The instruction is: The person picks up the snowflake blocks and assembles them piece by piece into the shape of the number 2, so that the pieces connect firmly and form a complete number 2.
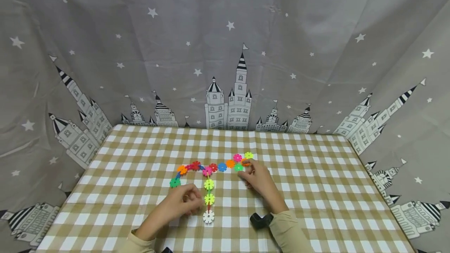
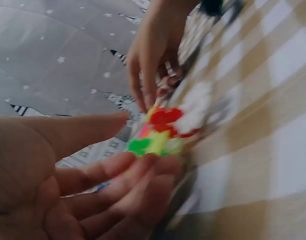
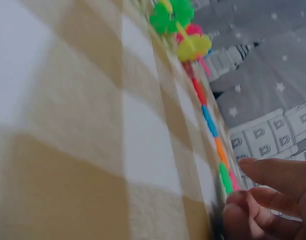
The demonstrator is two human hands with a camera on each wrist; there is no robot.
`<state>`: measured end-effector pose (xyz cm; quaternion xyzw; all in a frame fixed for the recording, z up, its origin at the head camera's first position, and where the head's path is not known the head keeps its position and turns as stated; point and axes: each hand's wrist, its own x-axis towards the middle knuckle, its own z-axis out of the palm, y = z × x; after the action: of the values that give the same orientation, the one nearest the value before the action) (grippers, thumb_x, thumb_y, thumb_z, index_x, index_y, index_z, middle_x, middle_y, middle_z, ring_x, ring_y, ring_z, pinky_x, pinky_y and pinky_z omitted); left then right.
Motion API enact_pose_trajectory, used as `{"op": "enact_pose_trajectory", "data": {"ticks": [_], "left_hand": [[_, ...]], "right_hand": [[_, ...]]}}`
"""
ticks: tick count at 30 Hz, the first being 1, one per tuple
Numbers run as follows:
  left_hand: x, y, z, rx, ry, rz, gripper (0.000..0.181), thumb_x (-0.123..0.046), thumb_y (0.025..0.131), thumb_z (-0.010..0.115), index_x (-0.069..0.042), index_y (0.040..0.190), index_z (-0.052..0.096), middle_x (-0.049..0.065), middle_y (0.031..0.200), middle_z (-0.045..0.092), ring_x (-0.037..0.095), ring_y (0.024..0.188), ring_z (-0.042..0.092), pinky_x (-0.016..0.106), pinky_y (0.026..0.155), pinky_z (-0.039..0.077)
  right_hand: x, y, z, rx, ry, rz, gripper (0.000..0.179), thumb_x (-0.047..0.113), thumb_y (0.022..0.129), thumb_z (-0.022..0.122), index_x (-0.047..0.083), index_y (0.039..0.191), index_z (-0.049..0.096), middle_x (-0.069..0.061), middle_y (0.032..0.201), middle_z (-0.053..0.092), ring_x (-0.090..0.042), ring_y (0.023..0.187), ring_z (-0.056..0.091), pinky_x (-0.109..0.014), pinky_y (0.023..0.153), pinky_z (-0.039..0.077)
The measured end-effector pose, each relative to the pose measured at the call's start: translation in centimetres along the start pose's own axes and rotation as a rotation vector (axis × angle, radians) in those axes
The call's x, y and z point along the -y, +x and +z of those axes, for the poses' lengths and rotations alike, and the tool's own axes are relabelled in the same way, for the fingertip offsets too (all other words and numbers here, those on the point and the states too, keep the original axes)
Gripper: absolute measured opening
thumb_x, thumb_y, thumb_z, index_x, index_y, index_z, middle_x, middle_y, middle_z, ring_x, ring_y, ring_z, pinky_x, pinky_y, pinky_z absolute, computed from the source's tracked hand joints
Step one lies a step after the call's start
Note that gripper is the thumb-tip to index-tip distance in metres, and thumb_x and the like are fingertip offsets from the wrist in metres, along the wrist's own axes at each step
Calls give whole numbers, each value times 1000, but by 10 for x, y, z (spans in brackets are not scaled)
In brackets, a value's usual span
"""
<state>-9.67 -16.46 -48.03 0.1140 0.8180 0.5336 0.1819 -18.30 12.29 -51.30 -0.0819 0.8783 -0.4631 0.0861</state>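
Notched plastic snowflake discs are linked into a chain on the checked cloth. A curved part runs from a green disc (image 1: 175, 182) through an orange disc (image 1: 182, 170) to a pink disc (image 1: 207, 171). From there a stem of yellow discs (image 1: 209, 184) comes toward me, ending in a white disc (image 1: 208, 217). My left hand (image 1: 183, 200) hovers beside this stem, thumb and fingers apart, gripping nothing. Rightward the row passes a blue disc (image 1: 222, 166). At its far right end my right hand (image 1: 260, 179) has its fingertips over an orange piece, beside a green disc (image 1: 238, 167).
A brown-and-white checked tablecloth (image 1: 334, 190) covers the table. Behind it hangs a grey curtain (image 1: 175, 61) printed with castles and stars. A black wrist device (image 1: 261, 220) sits by the right sleeve. Pink and yellow discs (image 1: 248, 155) lie past the right fingers.
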Motion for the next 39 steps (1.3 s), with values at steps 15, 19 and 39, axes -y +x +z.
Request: {"op": "enact_pose_trajectory", "data": {"ticks": [15, 19, 39], "left_hand": [[12, -2, 25, 95, -242, -145, 21, -12, 86, 83, 4, 88, 69, 17, 67, 74, 7, 53, 68, 20, 48, 53], [12, -1, 23, 110, -231, -133, 18, -11, 89, 78, 5, 88, 71, 13, 70, 74, 8, 56, 69, 19, 51, 54], [10, -3, 24, 129, -343, -189, 15, -4, 87, 79, 8, 90, 70, 16, 74, 76, 9, 59, 72, 21, 55, 58]], "right_hand": [[0, 0, 5, 38, 23, 2, 25, 13, 86, 83, 5, 99, 64, -5, 83, 62, -11, 58, 54, -24, 52, 51], [-1, -13, 9, 212, 203, -32, 21, 8, 90, 78, 1, 106, 66, -11, 86, 71, -9, 61, 63, -25, 53, 57], [8, -33, 29, 545, 258, -197, 7, 12, 90, 80, 8, 95, 79, -12, 88, 79, -5, 59, 62, -21, 53, 57]]}}
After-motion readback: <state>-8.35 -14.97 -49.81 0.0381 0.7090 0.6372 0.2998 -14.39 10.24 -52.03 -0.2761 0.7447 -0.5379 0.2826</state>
